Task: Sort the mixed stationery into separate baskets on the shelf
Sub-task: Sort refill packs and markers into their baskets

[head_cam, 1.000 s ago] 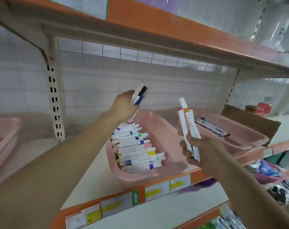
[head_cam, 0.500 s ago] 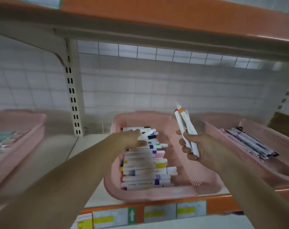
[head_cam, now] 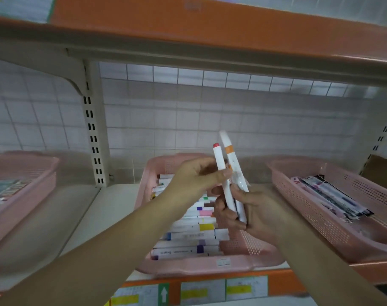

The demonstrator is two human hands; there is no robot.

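Head view. The right hand [head_cam: 254, 213], just right of 6 o'clock, is closed around the lower end of a bundle of markers [head_cam: 238, 180], held roughly upright and tilted toward 11 o'clock. The left hand [head_cam: 194, 177] pinches the red-tipped marker [head_cam: 219, 160] of that bundle between thumb and fingers. Both hands are above the middle basket [head_cam: 188, 269] at 6 o'clock, which holds stacked markers [head_cam: 188, 235] lying sideways. The right basket [head_cam: 309, 208] at 4 o'clock holds packaged pens [head_cam: 329, 195]. The left basket [head_cam: 33, 173] at 9 o'clock holds blurred items that cannot be identified. All three baskets stand apart on the shelf [head_cam: 88, 217].
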